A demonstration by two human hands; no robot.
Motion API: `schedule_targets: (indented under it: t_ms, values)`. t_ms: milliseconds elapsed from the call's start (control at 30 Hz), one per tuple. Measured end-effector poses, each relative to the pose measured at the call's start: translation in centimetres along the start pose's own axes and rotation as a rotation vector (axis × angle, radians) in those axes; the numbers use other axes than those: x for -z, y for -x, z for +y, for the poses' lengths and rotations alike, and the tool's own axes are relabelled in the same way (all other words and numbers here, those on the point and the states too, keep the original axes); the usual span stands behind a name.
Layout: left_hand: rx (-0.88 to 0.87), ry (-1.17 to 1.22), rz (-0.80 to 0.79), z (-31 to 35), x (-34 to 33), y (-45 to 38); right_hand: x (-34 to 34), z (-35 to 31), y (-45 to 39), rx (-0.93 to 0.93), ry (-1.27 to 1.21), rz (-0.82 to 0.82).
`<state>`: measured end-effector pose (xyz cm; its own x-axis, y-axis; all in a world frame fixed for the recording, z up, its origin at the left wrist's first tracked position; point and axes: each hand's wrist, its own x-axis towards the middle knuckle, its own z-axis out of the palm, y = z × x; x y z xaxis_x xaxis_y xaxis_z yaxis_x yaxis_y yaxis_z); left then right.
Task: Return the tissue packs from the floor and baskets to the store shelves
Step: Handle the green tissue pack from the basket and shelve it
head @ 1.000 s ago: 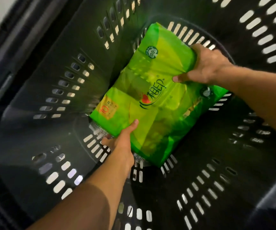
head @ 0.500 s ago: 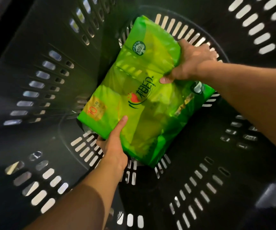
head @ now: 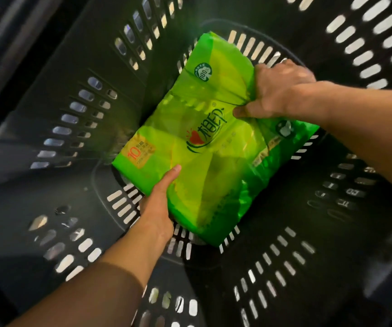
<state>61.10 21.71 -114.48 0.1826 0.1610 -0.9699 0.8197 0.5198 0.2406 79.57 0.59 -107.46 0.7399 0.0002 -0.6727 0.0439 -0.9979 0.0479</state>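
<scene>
A bright green tissue pack [head: 204,152] lies tilted at the bottom of a black slotted basket [head: 77,128]. My left hand [head: 159,204] grips the pack's near left edge, thumb on top and fingers underneath. My right hand [head: 280,90] clutches the pack's far right side, bunching the plastic wrap under the thumb. The pack's printed face with red heart logo and an orange label points up at me.
The basket's dark perforated walls rise on all sides around the pack and both forearms. A circular slotted floor shows beneath the pack. The basket's rim and a pale strip of floor show at the upper left.
Both hands keep their hold on the pack. The right hand's grip has tightened, puckering the wrap, and the pack has shifted slightly within the view.
</scene>
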Motion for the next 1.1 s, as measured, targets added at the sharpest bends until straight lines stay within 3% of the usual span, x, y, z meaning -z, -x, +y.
schedule_targets:
  t_ms: [333, 567, 733, 933, 1100]
  values:
    - [-0.057, -0.028, -0.029, 5.5, -1.6, 5.1, 5.4, 3.4, 3.6, -0.071, -0.148, 0.016]
    - [-0.142, 0.004, 0.005, 9.3, -3.1, 15.5, 13.3, 5.9, 11.4, -0.128, -0.228, 0.133]
    - [-0.303, 0.017, -0.009, 13.5, -4.4, 27.0, 21.1, 8.1, 20.0, -0.148, -0.294, 0.254]
    - [-0.576, -0.052, -0.094, 20.0, -6.0, 45.8, 34.3, 11.0, 35.0, -0.144, -0.439, 0.514]
    - [-0.826, -0.05, -0.188, 25.5, -5.5, 63.1, 46.3, 11.7, 48.1, -0.022, -0.784, 0.686]
